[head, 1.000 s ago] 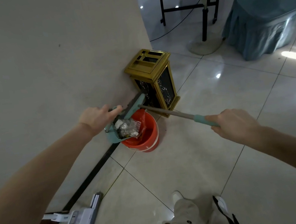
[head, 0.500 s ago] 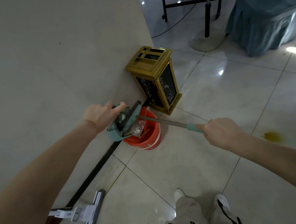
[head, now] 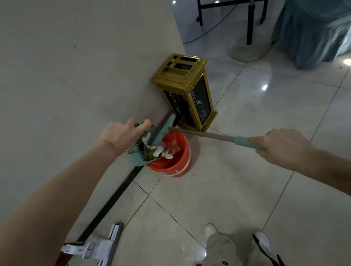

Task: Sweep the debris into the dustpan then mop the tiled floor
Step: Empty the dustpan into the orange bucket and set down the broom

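Debris (head: 158,151) apparently slid lower; left grip (head: 123,133) clasps dustpan (head: 137,160), right grip (head: 283,148) clasps broom (head: 206,134).

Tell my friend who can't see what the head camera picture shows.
The left hand tips a teal dustpan of rubbish over an orange bucket, while the right hand holds a broom against it. A gold bin stands behind; a white mop rests nearby.

One dustpan (head: 136,159), one broom (head: 204,135), one mop (head: 103,249), one red bucket (head: 174,167), one gold bin (head: 186,86), perhaps four scraps (head: 158,151).
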A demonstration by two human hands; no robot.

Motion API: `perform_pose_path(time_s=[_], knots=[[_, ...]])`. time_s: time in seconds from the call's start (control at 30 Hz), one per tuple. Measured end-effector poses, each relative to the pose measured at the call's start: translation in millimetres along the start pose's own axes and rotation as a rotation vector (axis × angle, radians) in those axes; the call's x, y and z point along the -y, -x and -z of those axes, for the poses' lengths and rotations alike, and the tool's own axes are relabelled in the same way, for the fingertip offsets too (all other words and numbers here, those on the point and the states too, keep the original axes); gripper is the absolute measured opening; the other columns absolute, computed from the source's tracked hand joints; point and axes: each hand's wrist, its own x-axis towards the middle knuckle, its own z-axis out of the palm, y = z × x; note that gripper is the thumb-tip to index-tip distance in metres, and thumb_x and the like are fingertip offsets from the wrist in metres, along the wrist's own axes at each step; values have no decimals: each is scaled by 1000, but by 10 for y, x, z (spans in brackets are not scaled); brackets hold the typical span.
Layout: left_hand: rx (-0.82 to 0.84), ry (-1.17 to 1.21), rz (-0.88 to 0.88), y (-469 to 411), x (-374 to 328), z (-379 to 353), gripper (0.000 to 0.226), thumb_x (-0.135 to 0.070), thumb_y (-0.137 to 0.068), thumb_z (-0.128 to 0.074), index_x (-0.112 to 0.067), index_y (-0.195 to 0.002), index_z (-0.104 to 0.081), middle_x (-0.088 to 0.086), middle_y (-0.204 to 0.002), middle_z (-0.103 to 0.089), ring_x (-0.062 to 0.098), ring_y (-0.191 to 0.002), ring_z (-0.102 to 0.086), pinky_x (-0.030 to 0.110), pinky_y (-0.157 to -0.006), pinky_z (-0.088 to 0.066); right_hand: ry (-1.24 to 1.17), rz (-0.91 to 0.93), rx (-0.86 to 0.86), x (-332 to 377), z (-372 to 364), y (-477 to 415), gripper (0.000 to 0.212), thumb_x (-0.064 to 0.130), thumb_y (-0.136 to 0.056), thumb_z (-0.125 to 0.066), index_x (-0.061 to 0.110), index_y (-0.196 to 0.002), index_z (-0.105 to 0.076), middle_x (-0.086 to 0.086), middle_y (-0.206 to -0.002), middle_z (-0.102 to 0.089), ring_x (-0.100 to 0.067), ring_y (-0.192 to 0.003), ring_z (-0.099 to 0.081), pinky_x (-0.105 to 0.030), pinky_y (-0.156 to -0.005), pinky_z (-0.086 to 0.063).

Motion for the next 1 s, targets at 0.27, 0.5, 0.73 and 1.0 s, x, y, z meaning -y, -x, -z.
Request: perform_pose_path(time_s=[0.27,0.5,0.73,1.0], knots=[[14,-10,7,-30,-40,75,56,-24,-98,-42,-31,-139,-4,12,-107,-53,30,-71,-63,36,-53,-50,-52,74,23,390,-27,-244,45,23,-96,-45,32,-140,-45,-6,-91,-63,-26,-77,-62,-29,-56,-38],[43,-4,29,-2,-9,82,56,-19,-99,-41,-30,-144,-9,12,-106,-51,31,-69,-63,39,-58,-55,74,33,90,338,-192,-242,48,15,-94,-42,34,-137,-46,1,-74,-48,-21,-61,-49,-28,-46,-33],[55,-9,20,28,-6,98,57,-19,-99,-39,-30,-145,-8,12,-107,-50,31,-71,-62,39,-58,-55,100,-10,74,-41,-99,-156,45,23,-96,-39,37,-139,-45,1,-75,-54,-19,-60,-54,-26,-50,-40],[35,8,19,46,70,164,51,-17,-98,-35,-32,-134,-2,12,-104,-52,32,-71,-64,37,-55,-51,-3,39,-13,25,-1,-152,41,35,-98,-43,37,-139,-44,1,-84,-59,-18,-66,-56,-25,-50,-33]])
